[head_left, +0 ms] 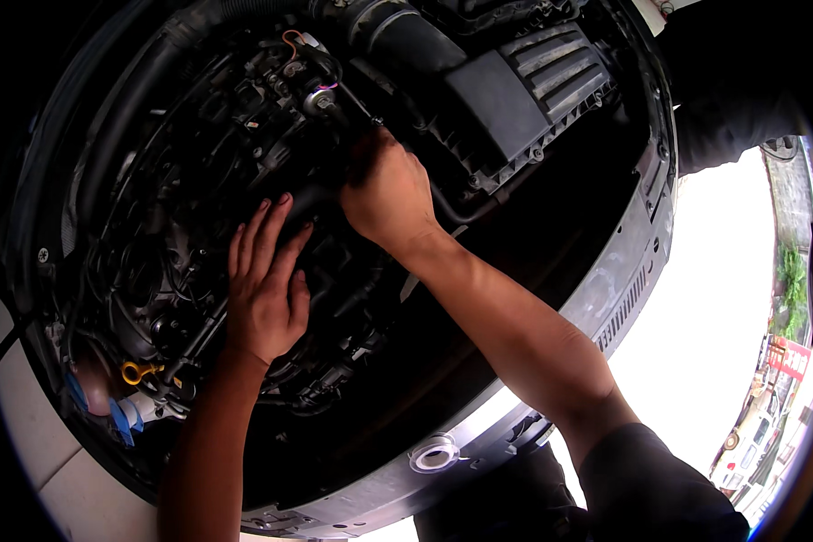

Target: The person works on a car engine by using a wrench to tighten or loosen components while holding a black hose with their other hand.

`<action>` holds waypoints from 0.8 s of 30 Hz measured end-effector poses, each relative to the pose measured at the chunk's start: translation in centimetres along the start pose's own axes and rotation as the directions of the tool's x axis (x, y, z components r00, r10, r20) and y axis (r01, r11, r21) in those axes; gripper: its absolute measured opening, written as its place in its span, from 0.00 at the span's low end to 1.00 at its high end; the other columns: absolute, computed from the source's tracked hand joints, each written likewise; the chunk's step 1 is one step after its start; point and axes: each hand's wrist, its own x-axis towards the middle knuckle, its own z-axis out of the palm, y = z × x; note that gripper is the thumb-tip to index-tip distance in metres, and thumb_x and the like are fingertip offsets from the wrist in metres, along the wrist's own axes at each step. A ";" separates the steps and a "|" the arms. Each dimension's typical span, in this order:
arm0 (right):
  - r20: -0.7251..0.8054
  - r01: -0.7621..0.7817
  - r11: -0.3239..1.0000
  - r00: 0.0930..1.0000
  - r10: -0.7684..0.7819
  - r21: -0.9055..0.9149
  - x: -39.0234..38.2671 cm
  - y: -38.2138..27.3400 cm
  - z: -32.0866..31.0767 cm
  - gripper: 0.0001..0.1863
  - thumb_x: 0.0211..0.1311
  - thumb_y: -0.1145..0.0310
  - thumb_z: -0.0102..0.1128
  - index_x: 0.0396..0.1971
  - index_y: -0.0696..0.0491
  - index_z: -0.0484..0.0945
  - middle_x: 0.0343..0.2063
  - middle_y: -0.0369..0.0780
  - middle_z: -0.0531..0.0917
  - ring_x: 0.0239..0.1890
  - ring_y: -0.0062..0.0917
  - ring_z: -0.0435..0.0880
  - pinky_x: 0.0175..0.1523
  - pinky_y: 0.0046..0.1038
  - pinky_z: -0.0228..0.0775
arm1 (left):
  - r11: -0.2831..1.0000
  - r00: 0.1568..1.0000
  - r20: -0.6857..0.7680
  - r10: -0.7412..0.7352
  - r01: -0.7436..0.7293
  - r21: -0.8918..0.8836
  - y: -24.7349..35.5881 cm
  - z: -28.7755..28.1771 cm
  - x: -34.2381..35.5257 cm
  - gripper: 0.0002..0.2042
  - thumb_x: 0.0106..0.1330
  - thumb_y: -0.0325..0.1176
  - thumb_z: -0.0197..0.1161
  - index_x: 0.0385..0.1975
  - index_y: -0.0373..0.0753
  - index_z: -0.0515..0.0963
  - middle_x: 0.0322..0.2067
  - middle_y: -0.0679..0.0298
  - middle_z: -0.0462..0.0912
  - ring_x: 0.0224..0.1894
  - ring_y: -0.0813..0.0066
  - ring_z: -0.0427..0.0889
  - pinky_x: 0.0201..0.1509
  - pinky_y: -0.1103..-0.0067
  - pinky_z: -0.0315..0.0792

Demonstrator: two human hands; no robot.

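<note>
car engine (pixel 262 149), lying left of the black air-filter housing (pixel 499 104): left hand (pixel 269 294) flat over it, fingers extended, gripping nothing; right hand (pixel 388 194) tightly curled, contents indiscernible.

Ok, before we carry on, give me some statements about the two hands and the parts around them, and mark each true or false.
1. The right hand is higher in the picture than the left hand. True.
2. The left hand is clenched in a fist. False: its fingers are extended.
3. A yellow loop is to the left of the left hand. True.
4. A black box with a ribbed part is to the right of the right hand. True.
5. A round white roll lies on the black box. False: the roll is on the grey front frame.
6. Green leaves show at the left edge. False: the leaves are at the right.
</note>
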 end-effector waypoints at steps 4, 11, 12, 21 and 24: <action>0.011 -0.025 1.000 1.000 0.025 0.014 -0.1 -0.3 -0.2 0.11 0.52 0.75 0.60 0.36 0.63 0.73 0.29 0.54 0.85 0.38 0.49 0.85 0.48 0.42 0.77 | 1.000 1.000 -0.017 0.004 -0.004 0.003 0.1 -0.1 0.1 0.25 0.60 0.26 0.52 0.61 0.39 0.73 0.73 0.56 0.57 0.75 0.52 0.54 0.76 0.51 0.47; -0.021 0.003 0.997 1.000 -0.001 0.077 0.0 0.8 0.0 0.13 0.50 0.76 0.61 0.37 0.61 0.73 0.30 0.53 0.85 0.39 0.50 0.85 0.48 0.42 0.77 | 1.000 1.000 -0.024 0.019 -0.019 0.005 0.1 0.1 0.0 0.26 0.59 0.25 0.51 0.61 0.36 0.72 0.72 0.52 0.58 0.74 0.48 0.54 0.76 0.52 0.45; -0.018 0.006 0.994 1.000 -0.004 0.111 0.2 0.9 -0.3 0.14 0.50 0.76 0.62 0.37 0.61 0.73 0.31 0.53 0.85 0.40 0.50 0.85 0.48 0.42 0.76 | 1.000 0.999 -0.026 0.025 -0.025 0.010 0.1 0.0 0.0 0.26 0.59 0.25 0.51 0.61 0.36 0.72 0.72 0.53 0.58 0.74 0.48 0.54 0.76 0.52 0.45; 0.294 0.130 0.921 0.956 -0.017 -0.368 2.5 4.0 -5.0 0.12 0.55 0.69 0.61 0.37 0.59 0.84 0.31 0.52 0.85 0.40 0.44 0.86 0.47 0.39 0.78 | 0.999 0.999 -0.038 0.023 -0.021 0.034 0.0 0.2 0.1 0.26 0.60 0.24 0.50 0.62 0.40 0.72 0.73 0.57 0.56 0.75 0.52 0.53 0.76 0.51 0.46; 0.353 0.103 0.947 0.935 0.011 -0.303 2.2 4.8 -5.5 0.13 0.56 0.70 0.60 0.39 0.59 0.83 0.30 0.51 0.85 0.37 0.44 0.86 0.46 0.40 0.78 | 0.999 0.999 -0.025 0.022 -0.021 0.033 0.0 0.2 0.0 0.26 0.61 0.24 0.49 0.62 0.38 0.72 0.73 0.55 0.56 0.75 0.50 0.53 0.77 0.52 0.44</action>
